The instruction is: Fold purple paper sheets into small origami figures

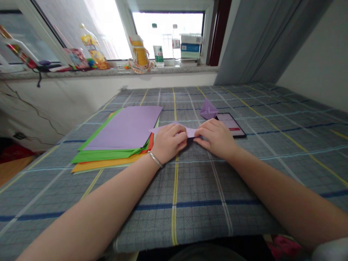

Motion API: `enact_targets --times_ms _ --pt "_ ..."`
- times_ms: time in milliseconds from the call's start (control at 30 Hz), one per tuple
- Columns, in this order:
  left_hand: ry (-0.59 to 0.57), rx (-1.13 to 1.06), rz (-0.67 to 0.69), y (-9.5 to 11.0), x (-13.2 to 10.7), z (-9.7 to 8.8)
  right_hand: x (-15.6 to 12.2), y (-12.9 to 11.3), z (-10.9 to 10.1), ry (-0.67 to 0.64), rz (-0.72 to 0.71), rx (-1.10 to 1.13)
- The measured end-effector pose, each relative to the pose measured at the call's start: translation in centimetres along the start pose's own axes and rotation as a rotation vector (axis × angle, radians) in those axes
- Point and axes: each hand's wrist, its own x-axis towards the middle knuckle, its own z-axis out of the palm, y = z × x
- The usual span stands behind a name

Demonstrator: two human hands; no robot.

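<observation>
A small folded purple paper piece lies on the plaid cloth in the middle. My left hand, with a silver bracelet at the wrist, has its fingers curled and pressed on the paper's left part. My right hand pinches the paper's right part with closed fingers. Both hands meet over the paper and hide most of it. A finished purple folded shape stands just beyond my right hand.
A stack of coloured sheets, purple on top with green and orange beneath, lies to the left. A phone with a lit screen lies beside my right hand. Bottles and boxes line the window sill at the back.
</observation>
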Motion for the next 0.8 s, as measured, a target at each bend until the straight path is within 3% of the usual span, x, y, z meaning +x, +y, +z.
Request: enact_targets --times_ms 267,800 --pt "-0.060 -0.014 0.016 -0.1 0.0 -0.1 -0.3 1.1 0.7 -0.012 -0.006 0.164" --pt "-0.084 -0.171 -0.112 -0.7 -0.2 -0.1 -1.3 3.1 0.5 -0.028 0.105 0.241"
